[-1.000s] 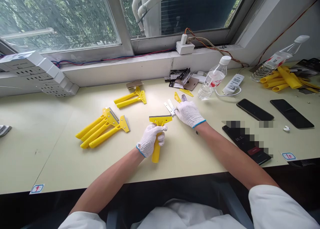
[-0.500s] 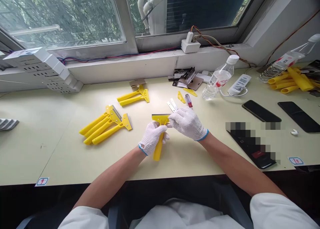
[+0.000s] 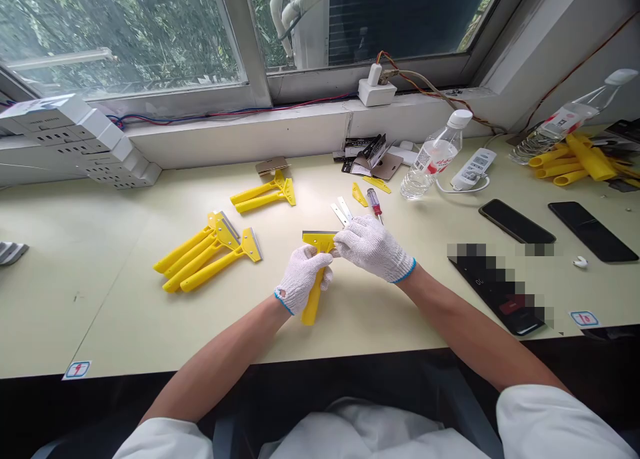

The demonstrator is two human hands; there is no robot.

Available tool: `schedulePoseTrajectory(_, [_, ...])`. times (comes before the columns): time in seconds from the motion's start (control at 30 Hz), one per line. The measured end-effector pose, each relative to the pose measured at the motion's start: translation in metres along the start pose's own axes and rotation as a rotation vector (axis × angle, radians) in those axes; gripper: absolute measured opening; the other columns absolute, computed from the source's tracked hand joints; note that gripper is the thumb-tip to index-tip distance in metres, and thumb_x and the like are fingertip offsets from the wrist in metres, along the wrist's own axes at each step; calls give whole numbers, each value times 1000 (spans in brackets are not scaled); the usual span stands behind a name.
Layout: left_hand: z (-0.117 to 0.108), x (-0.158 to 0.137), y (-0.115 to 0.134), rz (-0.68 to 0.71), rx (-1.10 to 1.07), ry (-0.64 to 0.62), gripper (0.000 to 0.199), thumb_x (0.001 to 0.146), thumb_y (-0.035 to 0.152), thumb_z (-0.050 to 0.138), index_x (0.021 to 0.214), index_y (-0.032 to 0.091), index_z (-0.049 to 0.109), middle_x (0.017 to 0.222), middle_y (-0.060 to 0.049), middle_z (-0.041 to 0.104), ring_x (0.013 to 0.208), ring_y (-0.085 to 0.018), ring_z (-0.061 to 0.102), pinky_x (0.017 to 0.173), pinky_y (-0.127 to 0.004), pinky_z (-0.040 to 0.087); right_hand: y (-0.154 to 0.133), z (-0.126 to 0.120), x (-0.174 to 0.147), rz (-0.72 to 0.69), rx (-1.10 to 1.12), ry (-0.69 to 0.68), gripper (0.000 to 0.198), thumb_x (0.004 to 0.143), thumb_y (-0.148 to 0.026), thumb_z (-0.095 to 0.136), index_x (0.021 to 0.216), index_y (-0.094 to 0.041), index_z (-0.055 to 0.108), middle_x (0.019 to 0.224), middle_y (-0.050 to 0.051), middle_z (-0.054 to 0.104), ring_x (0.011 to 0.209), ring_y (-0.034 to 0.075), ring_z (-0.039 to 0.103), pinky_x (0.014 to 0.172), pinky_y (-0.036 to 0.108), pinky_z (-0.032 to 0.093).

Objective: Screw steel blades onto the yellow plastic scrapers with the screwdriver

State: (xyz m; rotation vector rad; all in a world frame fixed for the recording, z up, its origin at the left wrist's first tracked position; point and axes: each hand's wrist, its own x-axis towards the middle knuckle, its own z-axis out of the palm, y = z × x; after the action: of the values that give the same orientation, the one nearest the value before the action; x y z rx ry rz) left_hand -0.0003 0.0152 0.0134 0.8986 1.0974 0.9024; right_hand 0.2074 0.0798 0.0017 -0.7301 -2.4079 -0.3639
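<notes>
My left hand (image 3: 303, 277), in a white knit glove, is wrapped round the handle of a yellow scraper (image 3: 311, 305). Its wide head points away from me, with a dark blade edge along the top. My right hand (image 3: 373, 247), gloved too, has its fingertips closed at the right end of the scraper's head and covers that end. Whether a small part is also between those fingers is hidden. Just beyond the right hand lie two pale metal strips (image 3: 342, 210) with holes and a screwdriver (image 3: 373, 201). Two small yellow plates (image 3: 359, 194) lie behind them.
Several yellow scrapers (image 3: 205, 255) lie at left, with more yellow handles (image 3: 257, 195) behind. Water bottles (image 3: 435, 159), a power strip (image 3: 473, 170), phones (image 3: 517, 221) and yellow tubes (image 3: 570, 162) are at right. White boxes (image 3: 85, 139) stand at the far left.
The camera view has shifted slightly, so the table things sit a little further left. Both hands stay at the scraper, the right one only slightly moved at its head.
</notes>
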Motion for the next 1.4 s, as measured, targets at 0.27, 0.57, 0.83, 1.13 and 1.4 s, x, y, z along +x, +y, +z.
schedulePoseTrajectory(0.27, [-3, 3, -9, -25, 15, -24, 22, 85, 34, 73, 97, 17, 66, 55, 0, 61, 42, -12, 48, 49, -27, 38, 6, 6, -2, 220, 367, -83, 17, 104, -17, 61, 92, -20, 72, 92, 10, 77, 90, 26, 67, 90, 41, 53])
schedulePoseTrajectory(0.57, [0, -1, 0, -55, -44, -68, 32, 83, 35, 76, 109, 16, 70, 66, 0, 65, 47, -12, 49, 50, -28, 38, 5, -1, 6, 816, 820, -211, 13, 86, -32, 73, 92, -22, 67, 81, -1, 65, 75, 19, 60, 72, 33, 49])
schedulePoseTrajectory(0.83, [-4, 3, -4, -38, -169, -87, 37, 83, 31, 79, 116, 18, 69, 117, -11, 76, 55, -7, 46, 50, -26, 39, 72, 11, -19, 1122, 21, -103, 46, 98, -48, 68, 130, -14, 69, 109, 18, 78, 99, 34, 72, 91, 45, 53])
schedulePoseTrajectory(1.13, [-3, 2, -2, -35, -166, -85, 37, 81, 32, 80, 114, 19, 69, 117, -11, 75, 55, -7, 45, 49, -26, 39, 87, 6, -19, 1180, 34, -404, 20, 94, -31, 61, 86, -16, 73, 82, 16, 72, 80, 30, 68, 71, 39, 44])
schedulePoseTrajectory(1.4, [-8, 8, -2, -17, -185, -36, 37, 82, 32, 82, 113, 19, 67, 117, -11, 75, 56, -7, 47, 49, -26, 40, 62, -45, -2, 1278, 1411, 230, 50, 63, -29, 75, 112, -25, 63, 76, -2, 67, 52, 12, 43, 49, 25, 33])
